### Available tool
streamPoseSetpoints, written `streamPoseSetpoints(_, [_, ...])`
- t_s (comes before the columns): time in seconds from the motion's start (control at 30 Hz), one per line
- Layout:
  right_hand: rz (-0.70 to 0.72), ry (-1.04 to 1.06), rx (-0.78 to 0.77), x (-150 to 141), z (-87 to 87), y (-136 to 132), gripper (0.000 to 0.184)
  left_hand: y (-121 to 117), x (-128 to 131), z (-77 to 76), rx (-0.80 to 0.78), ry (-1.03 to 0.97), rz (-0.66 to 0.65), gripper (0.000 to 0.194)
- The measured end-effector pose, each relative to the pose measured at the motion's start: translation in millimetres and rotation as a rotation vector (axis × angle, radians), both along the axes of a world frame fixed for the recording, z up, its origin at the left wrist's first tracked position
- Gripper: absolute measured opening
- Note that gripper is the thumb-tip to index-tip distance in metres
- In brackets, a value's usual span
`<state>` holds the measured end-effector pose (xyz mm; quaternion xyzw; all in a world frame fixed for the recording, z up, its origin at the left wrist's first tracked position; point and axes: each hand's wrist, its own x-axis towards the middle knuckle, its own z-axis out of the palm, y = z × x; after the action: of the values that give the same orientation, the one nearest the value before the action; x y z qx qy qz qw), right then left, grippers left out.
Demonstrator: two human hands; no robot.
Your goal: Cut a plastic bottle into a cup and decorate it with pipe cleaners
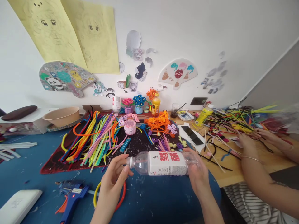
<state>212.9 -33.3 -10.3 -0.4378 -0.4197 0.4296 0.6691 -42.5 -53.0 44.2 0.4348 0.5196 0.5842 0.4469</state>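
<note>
A clear plastic bottle (167,163) with a white label and red lettering lies sideways across my two hands, above the table's front part. My left hand (119,174) has its fingers closed around the white cap and neck at the left end. At the right end, my right hand (197,172) grips the bottle's base. Below my left wrist lies a ring of yellow and red pipe cleaners (122,195), partly hidden by the forearm. Left of it is a blue hot glue gun (74,196) with a small red light showing.
Colourful pipe cleaners (98,140) lie on a dark mat (52,161). Behind them stand a pink flower pot (130,127), finished flower pots (139,105) and an orange drink bottle (155,105). A phone (192,135) lies right. A co-worker's hands (249,141) handle pipe cleaners there. A white box (18,207) sits front left.
</note>
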Motion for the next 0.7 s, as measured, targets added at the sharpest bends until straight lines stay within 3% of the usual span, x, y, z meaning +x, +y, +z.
streamPoseSetpoints(0.23, [0.033,0.092,-0.107,-4,-22.0,-4,0.067,1,-12,-9.3,-0.026,0.092,-0.042,0.045])
streamPoseSetpoints(0.37, [0.049,0.118,-0.132,-9,-20.8,-11,0.067,4,-22,-15.1,-0.054,0.154,-0.094,0.047])
streamPoseSetpoints(0.57, [0.001,0.210,-0.073,-15,-4.7,-17,0.069,4,-19,-3.4,-0.060,0.121,-0.075,0.046])
streamPoseSetpoints(0.7, [0.083,0.394,-0.080,-13,-19.4,-17,0.079,-4,-11,4.7,-0.036,0.098,-0.005,0.045])
